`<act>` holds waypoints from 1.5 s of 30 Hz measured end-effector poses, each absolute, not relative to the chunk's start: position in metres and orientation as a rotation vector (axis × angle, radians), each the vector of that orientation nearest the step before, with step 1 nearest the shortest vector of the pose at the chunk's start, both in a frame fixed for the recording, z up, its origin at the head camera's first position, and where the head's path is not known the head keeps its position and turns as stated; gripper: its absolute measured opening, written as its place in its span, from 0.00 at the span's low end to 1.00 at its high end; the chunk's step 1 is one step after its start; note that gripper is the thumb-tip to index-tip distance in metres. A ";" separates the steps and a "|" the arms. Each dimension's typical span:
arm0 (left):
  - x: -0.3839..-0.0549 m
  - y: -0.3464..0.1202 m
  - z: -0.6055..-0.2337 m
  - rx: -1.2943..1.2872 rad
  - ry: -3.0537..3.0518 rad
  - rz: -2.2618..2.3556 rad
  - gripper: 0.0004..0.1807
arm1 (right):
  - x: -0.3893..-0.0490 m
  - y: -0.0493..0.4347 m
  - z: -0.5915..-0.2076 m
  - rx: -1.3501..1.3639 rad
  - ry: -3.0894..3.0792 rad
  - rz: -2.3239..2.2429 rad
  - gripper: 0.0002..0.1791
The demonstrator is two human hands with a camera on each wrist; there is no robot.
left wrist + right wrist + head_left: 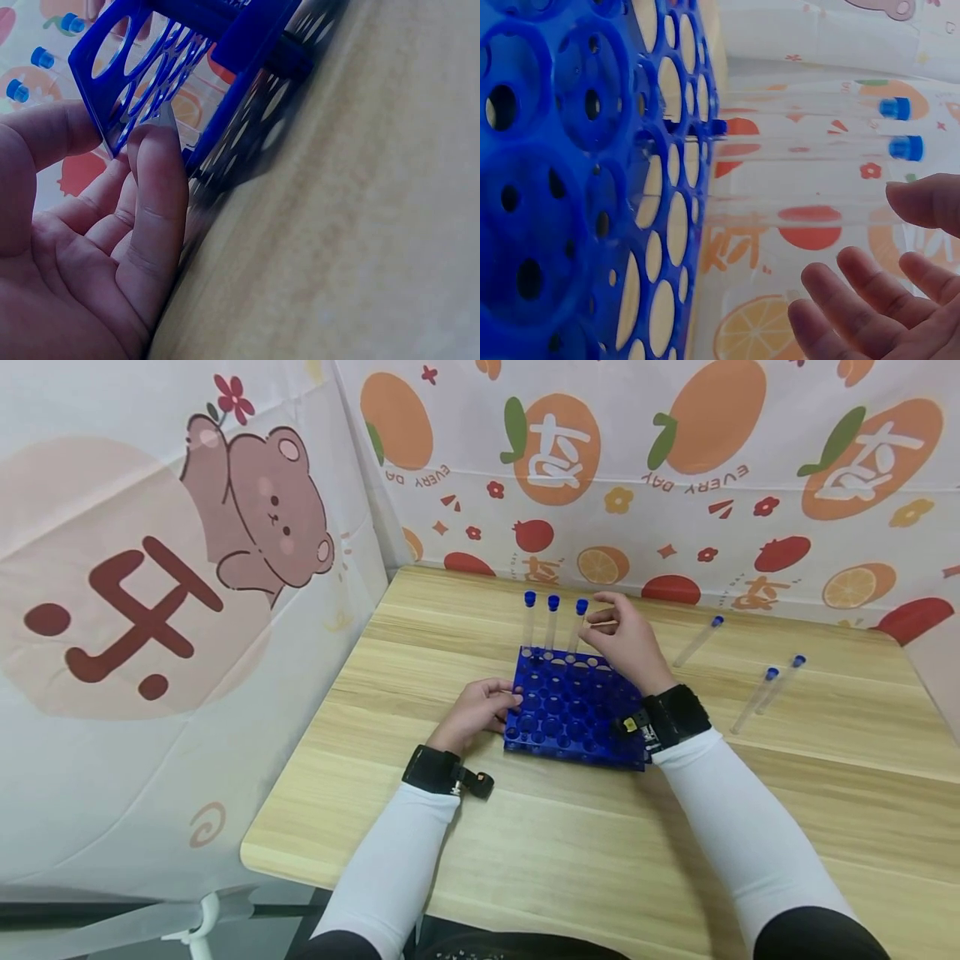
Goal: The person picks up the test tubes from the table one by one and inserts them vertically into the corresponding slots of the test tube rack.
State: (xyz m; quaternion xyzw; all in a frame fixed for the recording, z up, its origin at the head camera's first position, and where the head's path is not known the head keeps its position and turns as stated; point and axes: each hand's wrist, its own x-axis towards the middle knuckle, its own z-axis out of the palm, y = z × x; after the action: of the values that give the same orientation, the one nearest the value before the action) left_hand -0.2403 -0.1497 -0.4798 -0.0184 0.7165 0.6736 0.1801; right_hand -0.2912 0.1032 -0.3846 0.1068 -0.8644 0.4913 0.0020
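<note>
Test tubes [551, 628], six in all, each wear a blue cap: three stand in the far row of the one blue rack [551, 727], and three loose tubes [753, 702] lie on the worktop [360, 752] off to the right. The left hand [476, 706] has its fingers clamped on the rack's left edge. The right hand [632, 639] is at the rightmost standing tube, its fingers apart; I can't tell whether the thumb touches it. Two black wristbands [678, 717] circle the wrists.
</note>
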 end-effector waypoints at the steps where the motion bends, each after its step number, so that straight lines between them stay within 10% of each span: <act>1: -0.240 -0.150 -0.480 -0.053 2.024 1.904 0.16 | -0.290 0.105 -0.384 0.329 -2.709 1.541 0.34; 45: -0.243 -0.149 -0.482 -0.060 2.024 1.895 0.16 | -0.242 0.319 -0.459 -0.206 -3.087 1.080 0.36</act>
State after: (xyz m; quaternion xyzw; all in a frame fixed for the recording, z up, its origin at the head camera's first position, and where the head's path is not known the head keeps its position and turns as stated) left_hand -0.2431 -0.1493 -0.4821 -0.0212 0.7174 0.6719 0.1829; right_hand -0.2420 0.3192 -0.4588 -0.0626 -0.9399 0.3288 -0.0677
